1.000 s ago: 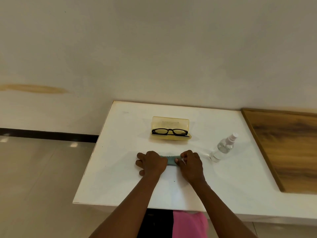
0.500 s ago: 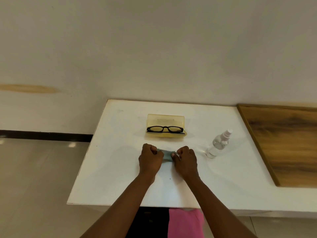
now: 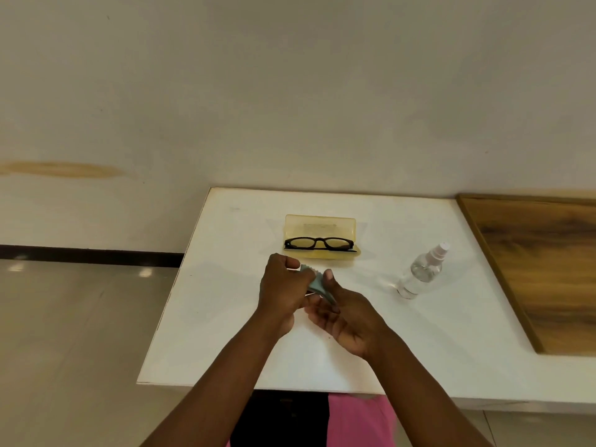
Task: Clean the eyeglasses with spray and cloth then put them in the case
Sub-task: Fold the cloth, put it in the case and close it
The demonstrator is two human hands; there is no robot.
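I see my left hand (image 3: 283, 293) and right hand (image 3: 346, 317) both pinching the small folded teal cloth (image 3: 314, 282) above the white table (image 3: 225, 317), black-framed eyeglasses (image 3: 319, 244) lying in the open translucent yellow case (image 3: 321, 225), clear plastic spray bottle (image 3: 422, 272) standing to the right

Plain indoor room: white table (image 3: 225, 317), bare wall (image 3: 290, 91), tiled floor (image 3: 64, 350).

Cloth (image 3: 314, 281) now lifted, bunched.
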